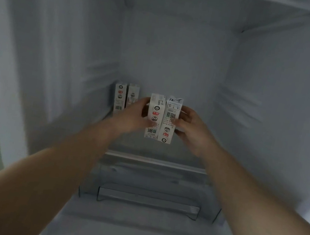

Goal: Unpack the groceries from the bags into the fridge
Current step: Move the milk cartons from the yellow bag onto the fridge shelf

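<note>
Both your arms reached deep into the fridge! Your left hand was wrapped round one white carton, your right hand closed on its neighbour, the pair pressed side by side above the shelf. Two more cartons stood upright at the back left corner.

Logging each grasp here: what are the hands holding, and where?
Two white printed cartons, pressed side by side: left hand on the left carton's side, right hand on the right carton's.
</note>
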The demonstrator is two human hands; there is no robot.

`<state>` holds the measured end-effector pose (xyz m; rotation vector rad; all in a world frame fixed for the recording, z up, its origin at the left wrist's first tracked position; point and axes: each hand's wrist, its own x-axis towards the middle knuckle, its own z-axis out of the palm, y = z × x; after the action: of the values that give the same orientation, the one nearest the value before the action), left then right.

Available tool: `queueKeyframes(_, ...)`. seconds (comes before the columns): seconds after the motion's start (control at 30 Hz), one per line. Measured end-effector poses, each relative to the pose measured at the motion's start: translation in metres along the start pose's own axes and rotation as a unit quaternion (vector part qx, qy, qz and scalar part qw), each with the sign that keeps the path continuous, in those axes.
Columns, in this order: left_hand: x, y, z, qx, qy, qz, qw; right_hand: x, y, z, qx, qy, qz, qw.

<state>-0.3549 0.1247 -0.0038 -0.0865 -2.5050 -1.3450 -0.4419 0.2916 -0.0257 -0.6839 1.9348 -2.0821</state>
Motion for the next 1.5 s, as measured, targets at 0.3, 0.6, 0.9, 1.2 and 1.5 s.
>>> queueKeyframes(0.3, 0.02, -0.022, 0.006, 0.015, -0.019, -0.029, 0.999, 0.021, 0.03, -0.007, 0.026, -0.037, 0.015, 0.999)
queueKeyframes(0.6, 0.018, -0.032, 0.027, -0.001, 0.03, -0.05, 0.998, 0.021, 0.035, -0.013, -0.173, -0.049, 0.0, 0.984)
queueKeyframes(0.9, 0.035, -0.04, 0.031, -0.007, 0.105, -0.073, 0.992, 0.044, 0.037, -0.001, -0.144, -0.007, 0.01, 0.99)
queueKeyframes(1.2, 0.077, -0.059, 0.023, -0.011, 0.14, -0.091, 0.986, 0.093, 0.048, 0.008, -0.185, 0.026, 0.002, 0.982)
queueKeyframes(1.5, 0.111, -0.082, 0.018, -0.017, 0.211, -0.102, 0.972, 0.126, 0.053, 0.016, -0.204, 0.035, -0.015, 0.978)
